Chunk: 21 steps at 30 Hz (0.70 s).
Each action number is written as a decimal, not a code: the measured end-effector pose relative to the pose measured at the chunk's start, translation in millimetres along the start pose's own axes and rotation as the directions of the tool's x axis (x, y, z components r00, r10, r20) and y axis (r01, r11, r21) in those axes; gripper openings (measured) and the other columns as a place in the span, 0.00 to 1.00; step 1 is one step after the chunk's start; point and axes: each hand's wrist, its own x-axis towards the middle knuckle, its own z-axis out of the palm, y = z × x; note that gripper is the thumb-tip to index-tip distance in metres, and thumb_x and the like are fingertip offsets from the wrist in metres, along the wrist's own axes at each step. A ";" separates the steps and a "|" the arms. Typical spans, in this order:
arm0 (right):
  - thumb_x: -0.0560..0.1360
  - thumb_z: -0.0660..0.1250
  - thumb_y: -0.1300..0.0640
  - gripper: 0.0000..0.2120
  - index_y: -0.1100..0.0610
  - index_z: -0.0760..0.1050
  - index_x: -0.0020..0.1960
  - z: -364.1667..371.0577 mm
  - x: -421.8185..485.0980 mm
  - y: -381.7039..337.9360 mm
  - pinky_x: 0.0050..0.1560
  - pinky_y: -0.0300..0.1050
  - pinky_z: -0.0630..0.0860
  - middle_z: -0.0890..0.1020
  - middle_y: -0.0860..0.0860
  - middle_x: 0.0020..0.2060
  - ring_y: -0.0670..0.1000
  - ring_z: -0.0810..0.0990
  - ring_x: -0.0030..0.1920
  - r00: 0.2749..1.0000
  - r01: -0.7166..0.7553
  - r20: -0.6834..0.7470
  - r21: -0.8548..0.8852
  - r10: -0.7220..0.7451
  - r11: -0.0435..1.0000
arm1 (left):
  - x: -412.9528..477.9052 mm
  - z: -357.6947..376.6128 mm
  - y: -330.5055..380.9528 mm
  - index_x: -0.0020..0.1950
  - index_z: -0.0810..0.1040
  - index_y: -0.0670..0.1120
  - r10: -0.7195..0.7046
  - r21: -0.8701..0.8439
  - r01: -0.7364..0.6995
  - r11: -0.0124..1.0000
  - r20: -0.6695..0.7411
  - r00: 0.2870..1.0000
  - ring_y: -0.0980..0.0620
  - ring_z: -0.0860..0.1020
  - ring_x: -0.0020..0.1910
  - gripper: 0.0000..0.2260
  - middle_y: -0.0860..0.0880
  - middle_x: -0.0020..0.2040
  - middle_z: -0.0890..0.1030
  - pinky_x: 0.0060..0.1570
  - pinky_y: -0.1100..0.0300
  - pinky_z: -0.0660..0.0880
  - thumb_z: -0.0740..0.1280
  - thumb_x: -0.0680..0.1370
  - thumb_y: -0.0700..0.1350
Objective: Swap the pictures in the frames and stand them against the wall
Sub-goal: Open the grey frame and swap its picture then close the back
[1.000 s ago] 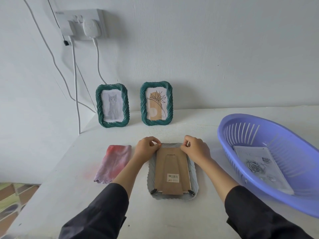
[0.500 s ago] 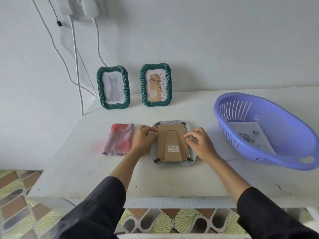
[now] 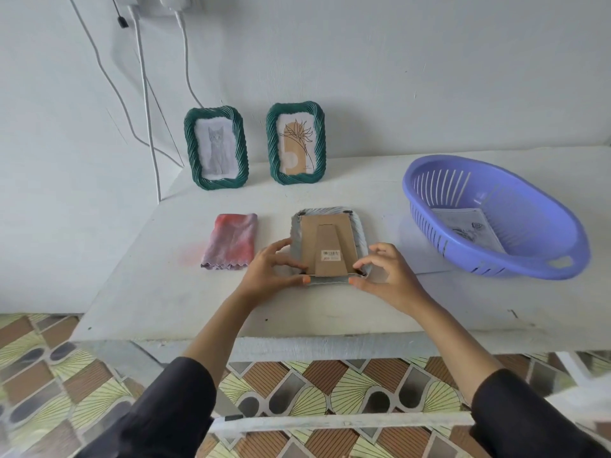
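- The grey frame (image 3: 361,231) lies face down on the white surface (image 3: 158,285), in the middle, near the front edge. It is a rounded rectangle with a ribbed, rope-like rim.
- Its long axis runs from the person toward the wall. The brown cardboard back (image 3: 310,239) faces up, and the wide foot of its tapered stand flap points toward the person. A small white barcode label sits near that end.
- The left hand (image 3: 271,271) pinches the near left corner of the grey frame, with the thumb along the near edge and curled fingers (image 3: 284,244) above the corner.
- The right hand (image 3: 388,276) pinches the near right corner in the same way, thumb on the near edge, fingers bent and slightly spread.
- Two green frames with twisted rims stand upright against the wall: the cat frame (image 3: 216,148) on the left and the plant frame (image 3: 296,143) just beside it.
- A folded pink and grey cloth (image 3: 231,241) with a scalloped hem lies left of the grey frame, apart from it.
- A purple slotted plastic basket (image 3: 410,193), oval in shape, sits to the right and holds a printed sheet (image 3: 469,226) lying flat.
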 end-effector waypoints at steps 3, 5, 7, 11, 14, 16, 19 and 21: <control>0.63 0.78 0.54 0.15 0.49 0.79 0.48 -1.5 -1.4 1.7 0.62 0.38 0.58 0.66 0.49 0.59 0.45 0.64 0.64 1.000 0.017 0.026 -0.044 -0.016 0.999 | 0.7 -1.2 -0.6 0.37 0.82 0.65 -0.004 -0.026 0.004 1.000 0.009 1.000 0.55 0.66 0.70 0.12 0.53 0.71 0.69 0.71 0.52 0.61 0.80 0.59 0.52; 0.63 0.78 0.56 0.16 0.53 0.80 0.49 -1.5 -1.2 3.3 0.62 0.38 0.58 0.66 0.49 0.58 0.47 0.64 0.65 0.999 0.029 0.029 -0.054 -0.027 0.998 | 0.7 -1.1 0.3 0.36 0.82 0.66 0.009 -0.012 -0.009 1.000 0.018 1.000 0.53 0.65 0.71 0.14 0.53 0.72 0.68 0.71 0.50 0.61 0.80 0.61 0.48; 0.63 0.78 0.57 0.16 0.55 0.80 0.49 -1.3 -0.4 4.0 0.62 0.38 0.58 0.67 0.50 0.58 0.48 0.64 0.66 0.999 0.035 0.030 -0.056 -0.034 0.998 | 0.0 -0.2 2.5 0.35 0.82 0.66 0.027 -0.004 -0.027 1.000 0.016 0.999 0.53 0.64 0.72 0.15 0.52 0.72 0.68 0.72 0.49 0.61 0.80 0.62 0.46; 0.63 0.77 0.58 0.14 0.57 0.80 0.48 -0.6 1.1 6.3 0.63 0.39 0.58 0.67 0.51 0.58 0.51 0.64 0.67 0.999 0.034 0.040 -0.033 -0.033 0.999 | -0.9 3.0 1.6 0.34 0.81 0.67 0.040 0.013 -0.041 0.999 0.029 0.999 0.51 0.60 0.74 0.15 0.50 0.73 0.67 0.73 0.48 0.58 0.79 0.63 0.46; 0.64 0.77 0.59 0.11 0.56 0.81 0.45 -0.4 1.8 7.2 0.65 0.42 0.59 0.66 0.51 0.58 0.52 0.64 0.67 0.999 0.023 0.048 -0.014 -0.023 1.000 | -3.3 2.9 10.1 0.32 0.81 0.63 0.040 0.041 -0.041 0.998 0.033 0.999 0.55 0.57 0.74 0.13 0.56 0.69 0.68 0.72 0.59 0.52 0.78 0.65 0.44; 0.64 0.77 0.59 0.09 0.54 0.81 0.43 -1.5 2.1 5.8 0.65 0.42 0.59 0.66 0.51 0.59 0.50 0.64 0.66 0.999 0.015 0.051 -0.003 -0.015 1.000 | -4.1 3.7 13.8 0.34 0.81 0.58 0.039 0.053 -0.041 0.998 0.041 0.998 0.61 0.56 0.69 0.10 0.61 0.63 0.68 0.68 0.64 0.50 0.77 0.66 0.42; 0.65 0.77 0.59 0.12 0.44 0.76 0.38 -4.3 1.9 4.3 0.64 0.41 0.59 0.65 0.50 0.59 0.48 0.63 0.65 0.998 0.025 0.054 0.005 -0.025 1.000 | -3.6 4.0 12.7 0.32 0.80 0.64 0.024 0.062 -0.027 0.998 0.055 0.998 0.57 0.56 0.72 0.13 0.55 0.71 0.66 0.68 0.62 0.52 0.77 0.66 0.45; 0.65 0.76 0.59 0.16 0.40 0.74 0.36 -5.0 2.0 5.4 0.64 0.40 0.59 0.65 0.50 0.59 0.47 0.63 0.65 0.998 0.032 0.055 0.011 -0.033 0.999 | -2.1 4.5 12.7 0.34 0.81 0.64 0.004 0.022 -0.005 1.000 0.038 0.999 0.54 0.58 0.73 0.11 0.52 0.73 0.66 0.68 0.60 0.55 0.77 0.66 0.47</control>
